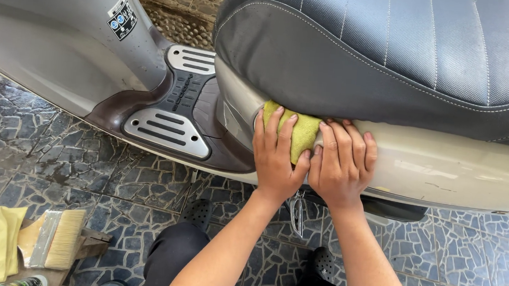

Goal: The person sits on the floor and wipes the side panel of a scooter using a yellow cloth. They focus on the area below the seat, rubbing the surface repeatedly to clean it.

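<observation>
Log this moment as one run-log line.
left hand: pressing yellow-green sponge | right hand: on sponge too | surface: scooter side panel under seat | nearby: paintbrush

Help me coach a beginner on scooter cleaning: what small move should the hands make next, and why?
Probably slide the yellow-green cloth rightward along the cream side panel. Both the left hand and right hand press it just under the seat, at the panel's front end, so most of the panel lies to the right.

A yellow-green sponge (300, 134), partly covered, lies pressed flat against the scooter's cream side panel (446, 170) beneath the seat.
</observation>
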